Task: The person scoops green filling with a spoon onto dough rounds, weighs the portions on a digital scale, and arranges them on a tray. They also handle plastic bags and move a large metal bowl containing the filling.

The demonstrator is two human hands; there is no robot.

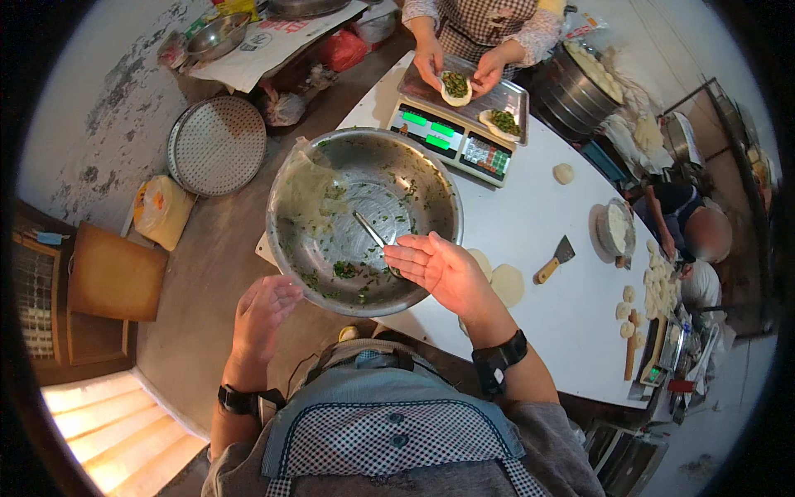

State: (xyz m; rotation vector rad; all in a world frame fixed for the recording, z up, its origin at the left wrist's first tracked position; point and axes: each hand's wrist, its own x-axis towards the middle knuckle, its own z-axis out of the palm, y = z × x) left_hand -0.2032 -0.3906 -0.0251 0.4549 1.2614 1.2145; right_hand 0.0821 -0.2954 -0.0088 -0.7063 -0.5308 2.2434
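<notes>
A wide stainless steel bowl point(372, 192) stands before me, with chopped green filling point(345, 269) scattered over its bottom and walls. A crumpled clear plastic bag point(310, 186) clings to its left inner side. My right hand point(444, 276) is over the bowl's near right rim, palm showing, fingers stretched out and holding nothing. Its fingertips overlap a metal spoon point(369, 228) in the bowl; the spoon's lower end is partly hidden. At the near left rim is my left hand point(267, 310), empty, slightly curled. Whether it touches the rim I cannot tell. Flat dough rounds point(508, 286) lie beside my right hand.
Across the white table point(559, 335), a co-worker's hands point(428, 61) hold a filled dough round point(456, 87) above a digital scale point(456, 133). A wooden-handled scraper point(554, 259) lies to the right. Another person point(674, 214) is by several dough pieces point(658, 282) at the far right.
</notes>
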